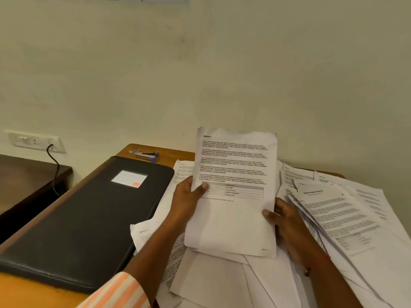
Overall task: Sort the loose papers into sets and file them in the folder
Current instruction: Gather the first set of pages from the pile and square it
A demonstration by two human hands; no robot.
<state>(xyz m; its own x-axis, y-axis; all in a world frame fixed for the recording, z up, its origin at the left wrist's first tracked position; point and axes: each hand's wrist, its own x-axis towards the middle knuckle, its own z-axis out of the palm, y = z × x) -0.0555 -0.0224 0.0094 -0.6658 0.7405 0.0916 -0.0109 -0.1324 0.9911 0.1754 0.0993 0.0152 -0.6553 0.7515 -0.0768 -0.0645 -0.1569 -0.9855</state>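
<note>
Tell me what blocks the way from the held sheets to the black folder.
Nothing lies between the held sheets and the black folder to their left. The folder itself is closed flat on the desk, though, so it must be opened before anything can be filed.

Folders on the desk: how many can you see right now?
1. The black folder lies shut on the left side of the desk, beside the loose papers. Another could be hidden under that heap.
</note>
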